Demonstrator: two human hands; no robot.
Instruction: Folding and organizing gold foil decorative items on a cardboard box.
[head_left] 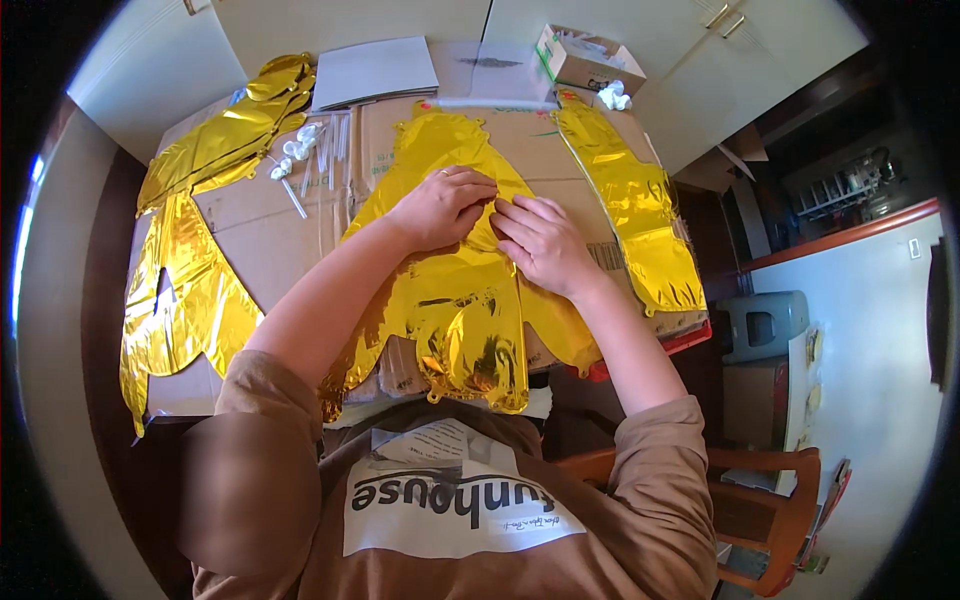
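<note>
A flat, uninflated gold foil balloon (455,280) lies across the cardboard-covered table in front of me, its lower end hanging toward my lap. Over its middle, my left hand (445,207) has its fingers bent and pressed together on the foil. My right hand (545,240) meets it from the other side, fingertips closed on the same spot. Whatever lies between the fingertips, beyond foil, is hidden. More flat gold foil balloons (220,135) lie overlapped at the left, and another foil piece (635,205) stretches along the right.
Clear straws (335,140) and crumpled white tissue (297,147) lie left of centre. At the back are a stack of white sheets (375,72), an open carton (590,60) and another tissue wad (614,96). A wooden chair (765,500) stands at lower right, near a grey-blue plastic stool (765,325).
</note>
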